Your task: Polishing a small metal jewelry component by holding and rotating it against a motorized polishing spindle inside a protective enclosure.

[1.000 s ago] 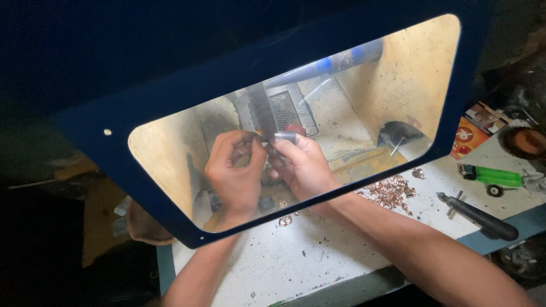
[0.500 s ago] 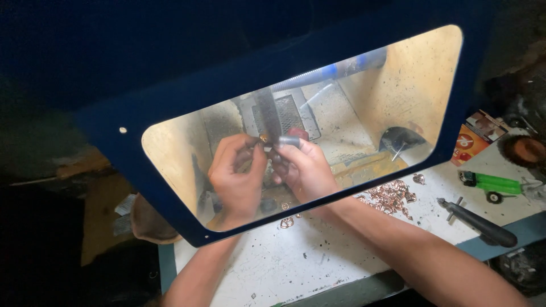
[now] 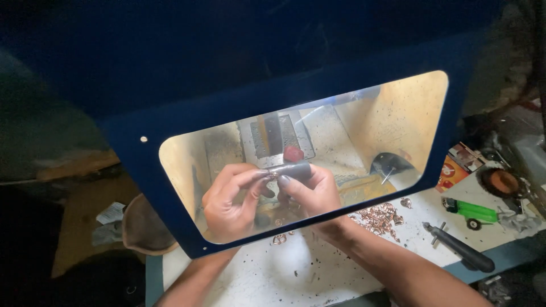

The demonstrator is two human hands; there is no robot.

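Behind the clear window of the blue shield (image 3: 170, 170), the left hand (image 3: 230, 199) pinched a small copper-coloured ring (image 3: 273, 177) at its fingertips, while the right hand (image 3: 310, 190) was clenched around a dark cylindrical tool (image 3: 293, 169) whose tip met the ring. Just below the shield's right corner, a pile of copper pieces (image 3: 378, 218) lay on the white table (image 3: 318, 278). Farther right of the shield sat a green lighter (image 3: 472, 210) and a black-handled tool (image 3: 460, 254).
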